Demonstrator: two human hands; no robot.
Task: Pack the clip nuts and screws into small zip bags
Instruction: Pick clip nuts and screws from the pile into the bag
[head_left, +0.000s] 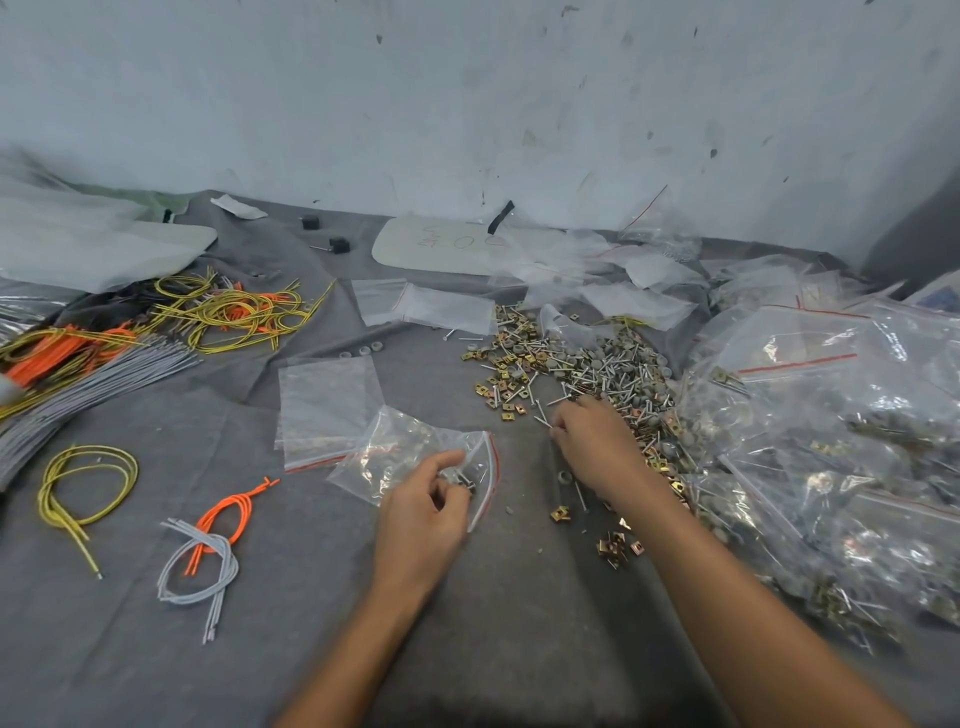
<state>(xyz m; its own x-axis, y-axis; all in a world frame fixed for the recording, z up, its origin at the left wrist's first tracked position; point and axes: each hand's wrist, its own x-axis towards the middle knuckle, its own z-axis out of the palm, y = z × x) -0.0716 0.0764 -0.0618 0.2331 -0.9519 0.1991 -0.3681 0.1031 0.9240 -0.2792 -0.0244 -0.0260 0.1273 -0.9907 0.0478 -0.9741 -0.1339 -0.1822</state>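
Filled clear plastic zip bags (831, 447) heaped right; loose brass clip nuts and silver screws (566, 364) mostly unpacked; left hand (423, 512) grips small red-sealed clear bag (410, 454), right hand (597, 441) pinches a screw.

Blurred left hand (423, 512), indistinct bag (410, 457) contents

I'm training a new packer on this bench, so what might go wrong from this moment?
1. The left hand grips the small zip bag near its mouth; parts inside may spill if it tips.
2. The right hand pinches a screw at the mixed pile, where miscounting seems easy.
3. Stray clip nuts lying apart from the pile may get brushed away.
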